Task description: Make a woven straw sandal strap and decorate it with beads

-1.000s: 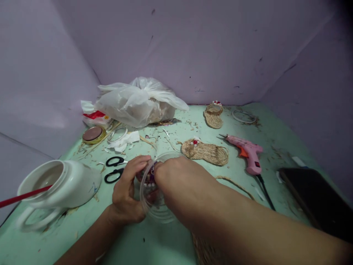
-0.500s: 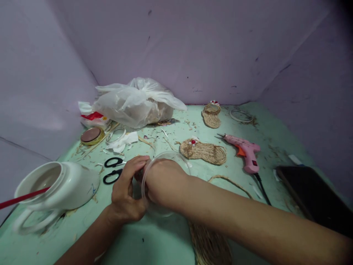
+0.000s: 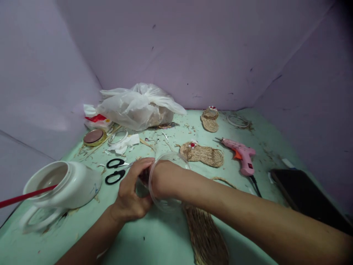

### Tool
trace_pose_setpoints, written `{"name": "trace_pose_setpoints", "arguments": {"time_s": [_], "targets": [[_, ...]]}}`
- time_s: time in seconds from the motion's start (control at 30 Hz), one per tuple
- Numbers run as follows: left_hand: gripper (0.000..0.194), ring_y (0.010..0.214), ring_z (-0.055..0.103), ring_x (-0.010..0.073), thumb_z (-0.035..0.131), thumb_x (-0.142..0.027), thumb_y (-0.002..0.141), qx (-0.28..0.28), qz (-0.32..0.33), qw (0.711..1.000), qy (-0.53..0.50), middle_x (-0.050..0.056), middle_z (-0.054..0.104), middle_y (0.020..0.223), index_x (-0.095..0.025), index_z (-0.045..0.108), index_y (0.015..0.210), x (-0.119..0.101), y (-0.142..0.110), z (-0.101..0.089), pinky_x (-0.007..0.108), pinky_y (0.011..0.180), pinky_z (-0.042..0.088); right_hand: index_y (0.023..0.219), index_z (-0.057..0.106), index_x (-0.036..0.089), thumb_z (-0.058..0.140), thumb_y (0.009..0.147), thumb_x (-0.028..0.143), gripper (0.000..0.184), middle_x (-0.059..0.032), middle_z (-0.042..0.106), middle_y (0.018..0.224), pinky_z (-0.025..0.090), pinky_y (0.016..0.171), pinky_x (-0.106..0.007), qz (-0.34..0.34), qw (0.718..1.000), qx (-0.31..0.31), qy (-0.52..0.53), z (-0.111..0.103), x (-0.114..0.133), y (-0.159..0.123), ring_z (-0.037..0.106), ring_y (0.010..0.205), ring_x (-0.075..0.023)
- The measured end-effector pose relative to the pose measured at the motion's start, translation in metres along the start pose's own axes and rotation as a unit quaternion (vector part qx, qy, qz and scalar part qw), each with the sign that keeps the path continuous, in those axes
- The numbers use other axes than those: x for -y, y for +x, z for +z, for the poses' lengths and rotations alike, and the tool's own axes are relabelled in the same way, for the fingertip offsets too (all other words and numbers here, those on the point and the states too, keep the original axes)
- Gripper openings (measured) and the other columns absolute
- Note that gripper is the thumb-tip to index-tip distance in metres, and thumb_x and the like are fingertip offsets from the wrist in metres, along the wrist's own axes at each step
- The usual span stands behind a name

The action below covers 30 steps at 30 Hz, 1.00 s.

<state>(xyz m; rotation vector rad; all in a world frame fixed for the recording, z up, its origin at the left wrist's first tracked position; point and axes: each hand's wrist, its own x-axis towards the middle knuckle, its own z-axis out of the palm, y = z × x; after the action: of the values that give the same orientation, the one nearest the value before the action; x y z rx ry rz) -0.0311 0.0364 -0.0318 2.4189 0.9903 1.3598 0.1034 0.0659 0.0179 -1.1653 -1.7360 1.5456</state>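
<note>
A clear plastic tub (image 3: 167, 204) is tilted on the table, its mouth toward me. My left hand (image 3: 132, 195) wraps round its left side. Deep inside the tub is my right hand (image 3: 164, 178); the wrist crosses the rim and the fingers are hidden. Dark reddish contents show faintly through the tub's wall near my left fingers. Beyond the tub lies a small woven twine sandal (image 3: 206, 156) with a red bead and white beads. Under my right forearm is a bundle of brown twine (image 3: 205, 235). Black-handled scissors (image 3: 116, 176) lie left of my left hand.
A pink glue gun (image 3: 242, 154) and a dark phone-like slab (image 3: 306, 195) lie at right. A second sandal (image 3: 209, 123) is at the back. At left are a white pitcher (image 3: 82, 184) with a red stick and a plastic bag (image 3: 138, 108). Fibre scraps litter the table.
The view has shifted slightly. My right hand stays inside the tub, and my left hand still holds the tub's side. The tub has tilted a little.
</note>
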Motion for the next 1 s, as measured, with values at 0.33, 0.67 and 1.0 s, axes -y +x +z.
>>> {"name": "trace_pose_setpoints", "arguments": {"time_s": [0.33, 0.67, 1.0], "targets": [[0.070, 0.109, 0.057, 0.0279, 0.077, -0.022, 0.058, -0.085, -0.254, 0.947, -0.175, 0.009, 0.056, 0.120, -0.023, 0.046, 0.121, 0.003, -0.003, 0.005, 0.041, 0.090, 0.051, 0.058, 0.043, 0.019, 0.058, 0.068, 0.020, 0.018, 0.0114, 0.021, 0.045, 0.008, 0.031, -0.014, 0.147, 0.949, -0.007, 0.279, -0.073, 0.057, -0.080, 0.010, 0.038, -0.0030], [0.081, 0.110, 0.053, 0.0250, 0.080, -0.017, 0.047, -0.102, -0.267, 0.868, -0.405, 0.007, 0.054, 0.111, -0.021, 0.041, 0.118, -0.014, 0.120, 0.059, 0.039, 0.093, 0.046, 0.053, 0.040, 0.018, 0.059, 0.066, 0.021, 0.023, 0.0097, 0.026, 0.044, 0.010, 0.028, -0.008, 0.078, 0.787, -0.132, 0.597, -0.076, -0.020, -0.156, 0.008, 0.037, -0.0017], [0.050, 0.096, 0.060, 0.0222, 0.074, -0.017, 0.067, 0.050, -0.267, 0.909, -0.316, 0.010, 0.059, 0.108, -0.014, 0.052, 0.112, -0.029, 0.232, 0.223, 0.040, 0.084, 0.049, 0.053, 0.036, 0.018, 0.059, 0.070, 0.021, 0.029, 0.0100, 0.027, 0.042, 0.013, 0.027, -0.007, -0.055, 0.733, -0.059, 0.676, -0.101, -0.052, -0.164, 0.005, 0.037, -0.0019]]}}
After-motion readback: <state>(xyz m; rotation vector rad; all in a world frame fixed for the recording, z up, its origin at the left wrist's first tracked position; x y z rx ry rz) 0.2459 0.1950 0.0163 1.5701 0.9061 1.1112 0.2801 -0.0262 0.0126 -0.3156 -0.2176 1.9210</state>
